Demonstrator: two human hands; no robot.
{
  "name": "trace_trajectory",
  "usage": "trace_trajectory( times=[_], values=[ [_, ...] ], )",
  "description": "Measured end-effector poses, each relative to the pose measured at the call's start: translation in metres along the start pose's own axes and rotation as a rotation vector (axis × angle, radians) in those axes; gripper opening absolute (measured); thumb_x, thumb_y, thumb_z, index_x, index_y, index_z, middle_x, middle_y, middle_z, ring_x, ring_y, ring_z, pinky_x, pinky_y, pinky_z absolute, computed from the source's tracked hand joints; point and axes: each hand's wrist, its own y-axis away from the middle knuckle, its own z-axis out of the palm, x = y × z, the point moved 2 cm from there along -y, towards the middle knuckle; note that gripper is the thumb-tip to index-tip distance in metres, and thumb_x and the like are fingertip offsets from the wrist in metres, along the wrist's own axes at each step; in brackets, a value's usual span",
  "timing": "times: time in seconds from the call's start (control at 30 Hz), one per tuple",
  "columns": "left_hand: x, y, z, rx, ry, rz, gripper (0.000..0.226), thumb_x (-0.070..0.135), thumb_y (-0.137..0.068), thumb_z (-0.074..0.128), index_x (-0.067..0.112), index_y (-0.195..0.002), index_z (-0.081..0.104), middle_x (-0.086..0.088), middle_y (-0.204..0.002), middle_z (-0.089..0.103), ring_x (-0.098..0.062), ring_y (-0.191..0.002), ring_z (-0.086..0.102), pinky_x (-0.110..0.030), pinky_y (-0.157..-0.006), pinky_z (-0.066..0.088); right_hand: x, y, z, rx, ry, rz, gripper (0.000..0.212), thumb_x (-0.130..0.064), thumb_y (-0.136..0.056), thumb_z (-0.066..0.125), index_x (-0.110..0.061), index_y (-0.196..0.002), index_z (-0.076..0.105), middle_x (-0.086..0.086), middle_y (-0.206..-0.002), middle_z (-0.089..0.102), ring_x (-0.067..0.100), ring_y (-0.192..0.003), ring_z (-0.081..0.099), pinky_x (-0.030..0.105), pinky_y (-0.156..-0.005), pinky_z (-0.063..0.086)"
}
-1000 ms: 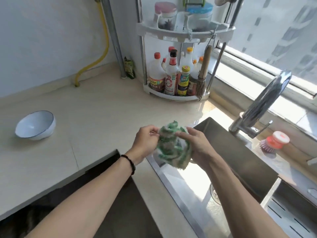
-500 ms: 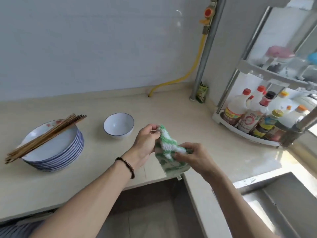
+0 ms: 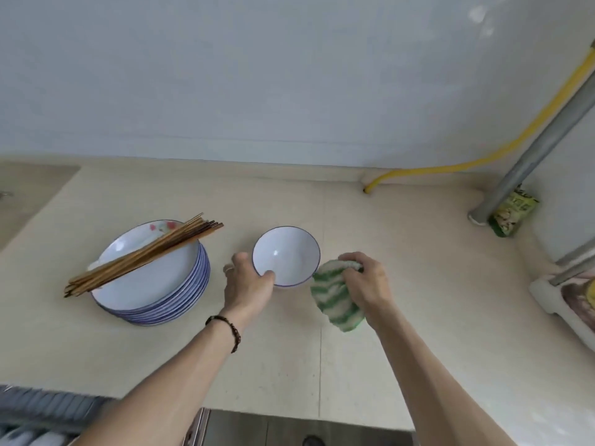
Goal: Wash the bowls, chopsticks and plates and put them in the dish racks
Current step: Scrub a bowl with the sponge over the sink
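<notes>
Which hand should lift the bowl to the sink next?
Left. The left hand already grips the bowl at its near rim, thumb inside. The right hand is taken up holding the cloth beside the bowl.

Left hand (image 3: 248, 286) has the white bowl (image 3: 286, 256) by its near rim, thumb hooked over the edge, bowl sitting upright on the beige counter (image 3: 402, 284). Right hand (image 3: 370, 283) is just beside the bowl, clutching a green and white striped cloth (image 3: 335, 296) that hangs down from the fist. Left of the bowl there's a stack of blue-rimmed plates (image 3: 154, 278) with a bundle of wooden chopsticks (image 3: 145, 254) laid across the top. A yellow hose (image 3: 483, 160) runs along the wall to the right, next to a grey pipe (image 3: 534, 156).
</notes>
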Motion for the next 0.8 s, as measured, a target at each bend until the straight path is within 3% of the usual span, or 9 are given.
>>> trace_trajectory(
  times=[0.1,0.13,0.2,0.33,0.43,0.5,0.63,0.73,0.8],
  values=[
    [-0.006,-0.023,0.007,-0.062,0.113,-0.143,0.075,0.025,-0.081,0.065,0.018,-0.146,0.027,-0.01,-0.134,0.04,-0.039,-0.104,0.063,-0.052,-0.084,0.059,0.002,-0.031,0.02,-0.033,0.007,0.045,0.018,-0.014,-0.085,0.061,-0.02,-0.095,0.075,0.003,-0.092,0.072,0.026,-0.092,0.066,0.035,-0.081,0.054],
    [-0.008,-0.029,0.011,-0.094,0.186,-0.183,0.068,0.021,-0.084,0.064,0.017,-0.143,0.03,-0.012,-0.134,0.045,-0.04,-0.099,0.067,-0.05,-0.08,0.061,0.002,-0.037,0.025,-0.052,-0.004,0.066,0.009,-0.022,-0.085,0.069,-0.019,-0.091,0.074,0.003,-0.089,0.072,0.024,-0.088,0.066,0.034,-0.079,0.054],
    [-0.01,-0.036,0.017,-0.153,0.312,-0.231,0.043,0.006,-0.092,0.057,0.017,-0.13,0.041,-0.011,-0.127,0.055,-0.04,-0.091,0.071,-0.044,-0.073,0.062,0.004,-0.048,0.036,-0.111,-0.018,0.094,0.018,-0.035,-0.081,0.077,-0.019,-0.09,0.073,-0.001,-0.084,0.07,0.019,-0.083,0.065,0.031,-0.074,0.053],
    [-0.01,-0.04,0.021,-0.198,0.398,-0.206,0.045,-0.012,-0.089,0.045,0.021,-0.12,0.046,-0.002,-0.116,0.055,-0.036,-0.106,0.064,-0.038,-0.069,0.061,0.002,-0.059,0.051,-0.179,0.077,0.098,0.021,-0.02,-0.081,0.074,-0.019,-0.102,0.071,-0.001,-0.085,0.067,0.021,-0.085,0.063,0.027,-0.067,0.048],
    [-0.012,-0.036,0.02,-0.201,0.418,-0.198,0.046,-0.012,-0.09,0.047,0.016,-0.126,0.045,-0.006,-0.122,0.052,-0.033,-0.102,0.066,-0.037,-0.069,0.062,0.0,-0.058,0.052,-0.167,0.103,0.082,0.015,-0.011,-0.084,0.062,-0.012,-0.098,0.067,-0.001,-0.077,0.059,0.02,-0.072,0.056,0.024,-0.054,0.04],
    [-0.011,-0.031,0.016,-0.199,0.408,-0.172,0.044,-0.008,-0.091,0.049,0.016,-0.128,0.044,-0.007,-0.123,0.053,-0.03,-0.092,0.07,-0.036,-0.067,0.062,-0.002,-0.052,0.048,-0.146,0.076,0.093,0.004,-0.01,-0.084,0.059,-0.011,-0.086,0.062,-0.001,-0.071,0.054,0.015,-0.06,0.046,0.021,-0.044,0.034],
    [-0.008,-0.018,0.009,-0.217,0.409,-0.082,0.037,0.009,-0.095,0.058,0.018,-0.126,0.041,-0.004,-0.116,0.057,-0.026,-0.08,0.074,-0.036,-0.068,0.062,-0.007,-0.028,0.031,-0.089,-0.048,0.139,0.017,-0.006,-0.08,0.058,-0.01,-0.068,0.047,0.001,-0.065,0.043,0.018,-0.057,0.036,0.021,-0.043,0.027],
    [-0.003,0.001,0.008,-0.272,0.408,-0.003,0.038,0.04,-0.091,0.066,0.026,-0.12,0.046,-0.003,-0.124,0.055,-0.025,-0.101,0.066,-0.035,-0.07,0.058,-0.01,0.001,0.015,-0.042,-0.167,0.181,0.012,-0.007,-0.077,0.063,0.005,-0.079,0.06,0.008,-0.07,0.051,0.021,-0.064,0.048,0.031,-0.056,0.038],
    [0.002,0.018,0.011,-0.35,0.48,-0.012,0.041,0.049,-0.086,0.067,0.031,-0.116,0.045,-0.002,-0.128,0.053,-0.029,-0.11,0.064,-0.037,-0.074,0.057,-0.009,0.024,0.004,0.007,-0.223,0.197,0.013,-0.006,-0.077,0.065,0.005,-0.083,0.064,0.009,-0.07,0.054,0.021,-0.064,0.052,0.032,-0.059,0.041]
  ],
)
